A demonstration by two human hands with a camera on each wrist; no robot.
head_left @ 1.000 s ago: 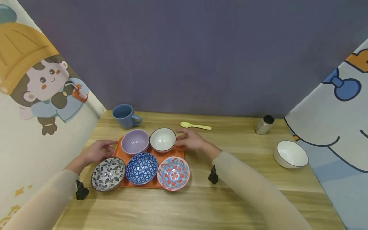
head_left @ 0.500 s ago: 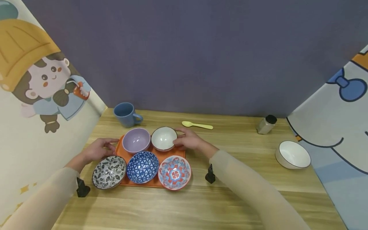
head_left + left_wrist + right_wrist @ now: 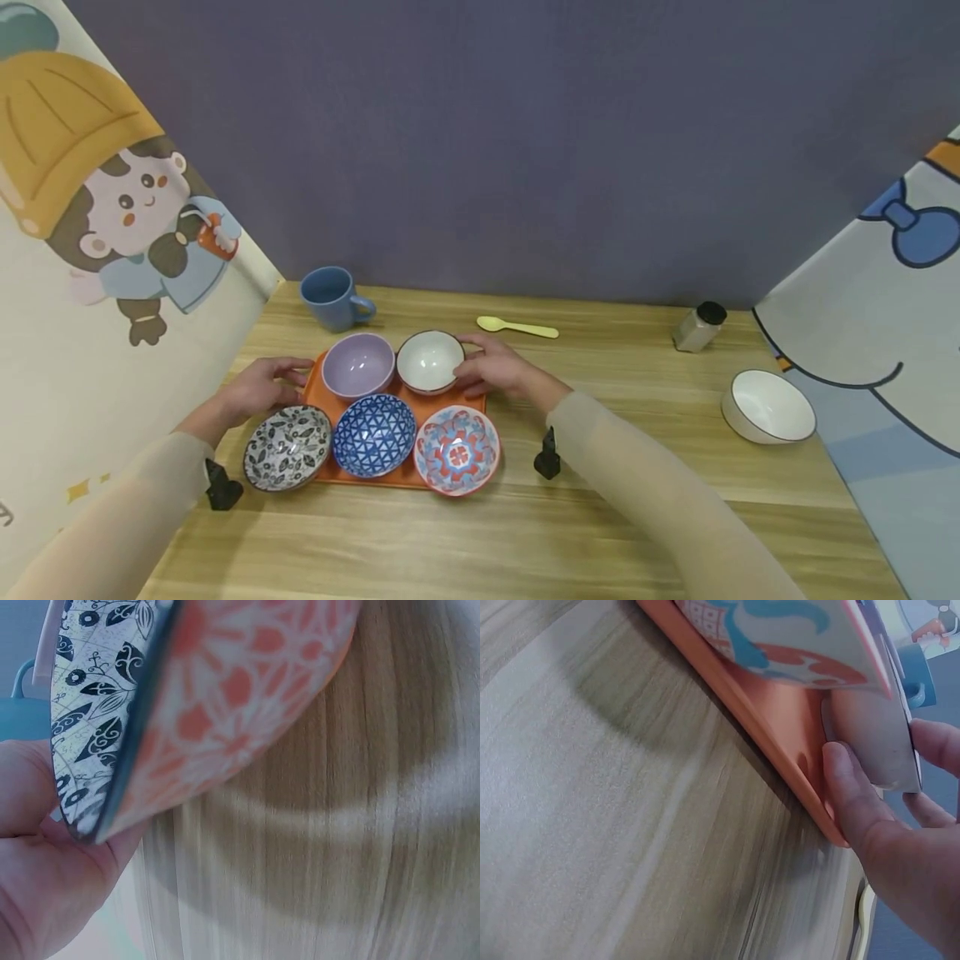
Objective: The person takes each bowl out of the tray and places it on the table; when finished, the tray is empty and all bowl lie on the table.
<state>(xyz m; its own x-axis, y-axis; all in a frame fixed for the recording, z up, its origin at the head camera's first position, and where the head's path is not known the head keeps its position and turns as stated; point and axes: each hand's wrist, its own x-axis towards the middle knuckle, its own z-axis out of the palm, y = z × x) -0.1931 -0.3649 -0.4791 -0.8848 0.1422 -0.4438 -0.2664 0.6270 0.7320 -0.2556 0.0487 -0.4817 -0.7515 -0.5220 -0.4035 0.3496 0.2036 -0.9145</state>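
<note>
My right hand [image 3: 491, 367] is at the right side of a small white bowl [image 3: 431, 360] with a dark rim. In the right wrist view its thumb [image 3: 847, 776] and fingers curve about the bowl's side. My left hand [image 3: 258, 387] is beside the left edge of an orange tray [image 3: 480, 402], fingers extended and partly hidden. Just in front of it sits a tilted black-and-white leaf-patterned bowl [image 3: 287, 448], its outside orange in the left wrist view. The tray also bears a purple bowl [image 3: 358, 365], a blue triangle-patterned bowl [image 3: 374, 435] and a red-and-blue flowered bowl [image 3: 457, 450].
Behind the tray stand a blue mug [image 3: 330, 298] and a yellow spoon [image 3: 517, 327]. A black-capped jar [image 3: 699, 327] and another white bowl [image 3: 768, 408] are farther right. A dark wall [image 3: 480, 150] rises at the table's back edge.
My right hand has moved slightly left, its thumb now overlapping the white bowl's rim. The left hand stays near the tray edge. The whole view has shifted slightly.
</note>
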